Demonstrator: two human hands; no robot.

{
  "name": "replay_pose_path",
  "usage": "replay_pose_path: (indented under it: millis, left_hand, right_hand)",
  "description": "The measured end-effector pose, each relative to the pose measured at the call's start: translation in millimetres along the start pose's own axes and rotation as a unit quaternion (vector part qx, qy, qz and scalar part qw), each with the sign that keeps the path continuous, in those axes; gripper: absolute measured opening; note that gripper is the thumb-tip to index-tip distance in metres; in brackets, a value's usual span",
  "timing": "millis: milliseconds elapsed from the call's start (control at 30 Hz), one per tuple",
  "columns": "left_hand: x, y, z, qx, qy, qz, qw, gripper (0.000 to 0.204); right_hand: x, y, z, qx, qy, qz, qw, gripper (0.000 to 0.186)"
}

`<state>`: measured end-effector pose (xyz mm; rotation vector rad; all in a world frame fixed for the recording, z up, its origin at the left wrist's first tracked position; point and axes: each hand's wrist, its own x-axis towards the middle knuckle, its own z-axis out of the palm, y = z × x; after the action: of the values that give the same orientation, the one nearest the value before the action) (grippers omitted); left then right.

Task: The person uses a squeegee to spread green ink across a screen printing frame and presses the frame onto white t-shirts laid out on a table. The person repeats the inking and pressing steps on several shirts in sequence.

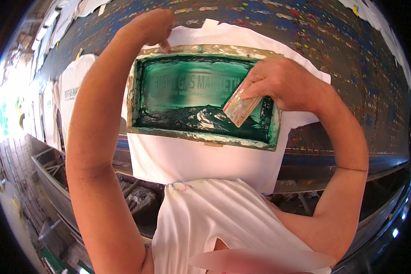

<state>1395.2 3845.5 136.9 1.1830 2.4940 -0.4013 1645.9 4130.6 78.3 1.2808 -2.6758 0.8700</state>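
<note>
A screen printing frame (pixel 201 138) with paint-crusted wooden edges lies over a white T-shirt (pixel 201 157). Green ink (pixel 187 118) coats the mesh and pools thickly along the near side, with lettering showing through the middle. My right hand (pixel 276 82) grips a squeegee (pixel 242 107) with a worn, stained handle, tilted inside the frame toward its right end. Its lower edge meets the ink. At the far left corner, my left hand (pixel 157 29) has its fingers curled, and a fingertip presses on the frame's far edge.
The long dark printing table (pixel 342 59) is speckled with paint. Another printed white shirt (pixel 73 86) lies to the left, and white cloth (pixel 379 23) hangs along the far right edge. A metal rail (pixel 55 182) runs beside a brick floor (pixel 18 160).
</note>
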Motion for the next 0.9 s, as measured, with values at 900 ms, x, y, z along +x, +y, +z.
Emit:
replay_pose_path:
  millis: [900]
  left_hand:
    - [-28,7,4,-0.022,0.061,-0.020,0.998,0.062]
  right_hand:
    - [170,-78,101,-0.114,0.224,0.243,0.937,0.039]
